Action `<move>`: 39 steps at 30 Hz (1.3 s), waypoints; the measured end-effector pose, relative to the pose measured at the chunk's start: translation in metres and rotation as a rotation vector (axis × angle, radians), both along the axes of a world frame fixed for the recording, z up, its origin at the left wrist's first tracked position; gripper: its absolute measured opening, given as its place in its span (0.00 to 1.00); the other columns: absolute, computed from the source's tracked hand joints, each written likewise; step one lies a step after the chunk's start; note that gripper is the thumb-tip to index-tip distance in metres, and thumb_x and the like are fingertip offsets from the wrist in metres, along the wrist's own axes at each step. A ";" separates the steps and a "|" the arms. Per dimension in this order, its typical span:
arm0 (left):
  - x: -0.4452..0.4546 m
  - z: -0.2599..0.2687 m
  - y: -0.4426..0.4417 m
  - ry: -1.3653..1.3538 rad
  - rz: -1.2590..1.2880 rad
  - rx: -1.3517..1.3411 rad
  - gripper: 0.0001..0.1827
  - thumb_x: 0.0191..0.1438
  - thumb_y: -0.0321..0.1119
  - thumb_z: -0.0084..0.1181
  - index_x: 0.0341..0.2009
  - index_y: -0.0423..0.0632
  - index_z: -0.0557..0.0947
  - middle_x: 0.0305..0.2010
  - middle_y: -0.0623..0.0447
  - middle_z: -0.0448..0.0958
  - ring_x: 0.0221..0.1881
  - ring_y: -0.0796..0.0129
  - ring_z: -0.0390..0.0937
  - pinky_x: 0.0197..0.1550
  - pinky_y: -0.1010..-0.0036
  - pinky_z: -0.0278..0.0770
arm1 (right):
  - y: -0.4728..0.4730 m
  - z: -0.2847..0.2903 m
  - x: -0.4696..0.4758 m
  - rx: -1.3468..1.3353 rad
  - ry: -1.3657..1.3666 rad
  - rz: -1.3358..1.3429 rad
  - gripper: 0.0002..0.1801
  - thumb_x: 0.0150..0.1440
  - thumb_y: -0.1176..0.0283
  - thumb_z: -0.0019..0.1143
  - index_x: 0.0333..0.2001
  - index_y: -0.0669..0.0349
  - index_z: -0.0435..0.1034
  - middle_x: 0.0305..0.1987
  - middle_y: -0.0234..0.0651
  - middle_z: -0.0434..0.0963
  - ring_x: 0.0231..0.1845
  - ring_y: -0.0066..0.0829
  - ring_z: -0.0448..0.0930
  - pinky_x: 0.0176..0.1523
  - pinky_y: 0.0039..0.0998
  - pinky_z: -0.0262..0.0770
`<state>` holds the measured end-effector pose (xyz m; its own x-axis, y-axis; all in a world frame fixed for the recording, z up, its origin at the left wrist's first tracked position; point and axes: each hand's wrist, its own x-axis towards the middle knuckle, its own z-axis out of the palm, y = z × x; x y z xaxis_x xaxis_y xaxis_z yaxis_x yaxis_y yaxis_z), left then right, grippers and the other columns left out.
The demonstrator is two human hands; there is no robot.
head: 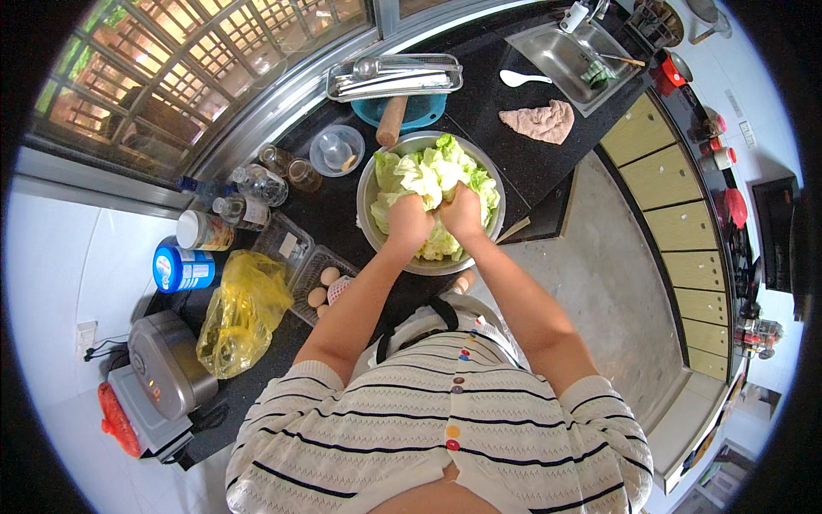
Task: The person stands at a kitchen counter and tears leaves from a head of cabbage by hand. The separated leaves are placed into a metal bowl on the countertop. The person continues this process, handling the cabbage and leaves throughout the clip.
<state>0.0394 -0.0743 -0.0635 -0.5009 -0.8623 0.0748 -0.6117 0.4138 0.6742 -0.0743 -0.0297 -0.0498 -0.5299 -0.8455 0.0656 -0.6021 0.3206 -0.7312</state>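
Observation:
A round metal bowl (366,221) full of pale green lettuce leaves (427,177) stands on the black countertop in front of me. My left hand (410,223) is closed around leaves on the left side of the bowl. Close beside it, my right hand (461,215) grips leaves too, its fingers curled in among them. Both hands are above the middle of the bowl, nearly touching. The fingertips are partly hidden by the lettuce and the backs of the hands.
Behind the bowl, a wooden rolling pin (392,121) leans by a blue basin (437,110) under a wire utensil basket (395,90). Eggs (317,296) and a yellow plastic bag (241,308) lie left. A pink cloth (542,123), white spoon (523,79) and sink (559,54) are right.

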 end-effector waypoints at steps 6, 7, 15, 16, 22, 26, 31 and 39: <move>-0.002 -0.002 -0.003 -0.285 -0.101 -0.075 0.08 0.42 0.32 0.59 0.24 0.39 0.81 0.26 0.39 0.77 0.30 0.47 0.77 0.35 0.57 0.73 | 0.003 -0.009 -0.003 -0.008 0.157 0.073 0.12 0.39 0.77 0.59 0.28 0.73 0.69 0.28 0.57 0.75 0.31 0.55 0.77 0.36 0.40 0.74; 0.002 -0.008 -0.007 -0.215 -0.086 -0.052 0.09 0.42 0.33 0.59 0.24 0.39 0.81 0.26 0.39 0.77 0.30 0.47 0.77 0.36 0.57 0.73 | 0.004 -0.006 -0.006 -0.017 0.156 0.114 0.12 0.40 0.77 0.61 0.28 0.73 0.69 0.27 0.56 0.75 0.31 0.51 0.78 0.34 0.39 0.74; 0.036 -0.022 -0.045 0.046 0.091 0.143 0.21 0.44 0.44 0.60 0.32 0.35 0.79 0.28 0.36 0.77 0.34 0.46 0.76 0.38 0.60 0.74 | 0.018 0.022 -0.038 0.239 -0.839 0.196 0.15 0.51 0.74 0.60 0.38 0.74 0.69 0.33 0.38 0.76 0.33 0.22 0.77 0.33 0.25 0.77; 0.034 -0.016 -0.043 0.088 0.054 0.286 0.24 0.45 0.45 0.59 0.37 0.35 0.77 0.32 0.39 0.78 0.34 0.53 0.78 0.37 0.64 0.75 | 0.019 0.030 -0.040 0.317 -0.768 0.251 0.20 0.51 0.74 0.60 0.45 0.72 0.65 0.39 0.37 0.74 0.34 0.20 0.75 0.33 0.22 0.75; 0.017 0.041 -0.017 0.404 0.037 0.963 0.37 0.44 0.42 0.65 0.54 0.34 0.66 0.48 0.44 0.73 0.42 0.63 0.74 0.41 0.73 0.73 | 0.018 0.025 -0.034 0.455 -0.671 0.483 0.24 0.54 0.71 0.56 0.53 0.65 0.60 0.43 0.36 0.72 0.40 0.24 0.71 0.40 0.27 0.71; 0.015 0.011 -0.015 0.475 -0.057 0.705 0.27 0.42 0.41 0.66 0.46 0.39 0.76 0.42 0.50 0.78 0.42 0.67 0.75 0.43 0.73 0.72 | 0.013 0.015 -0.025 0.399 -0.221 0.636 0.18 0.56 0.64 0.52 0.45 0.65 0.68 0.39 0.47 0.76 0.41 0.37 0.77 0.43 0.34 0.71; 0.009 -0.006 -0.017 0.285 -0.091 0.376 0.21 0.43 0.40 0.64 0.39 0.40 0.80 0.37 0.46 0.80 0.39 0.59 0.78 0.42 0.67 0.73 | 0.015 0.008 -0.014 0.522 0.185 0.528 0.14 0.56 0.65 0.49 0.39 0.65 0.71 0.35 0.50 0.77 0.40 0.48 0.77 0.42 0.40 0.73; 0.032 -0.010 -0.028 -0.067 -0.060 0.252 0.25 0.41 0.47 0.65 0.35 0.37 0.79 0.34 0.37 0.78 0.37 0.47 0.77 0.41 0.61 0.73 | 0.031 -0.007 -0.036 0.539 0.280 0.543 0.23 0.51 0.68 0.56 0.50 0.61 0.64 0.50 0.50 0.68 0.50 0.49 0.73 0.50 0.40 0.72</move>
<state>0.0710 -0.1021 -0.0737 -0.5484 -0.8180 -0.1734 -0.6380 0.2753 0.7191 -0.1101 0.0017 -0.0572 -0.0616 -0.9333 -0.3539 -0.9124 0.1964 -0.3592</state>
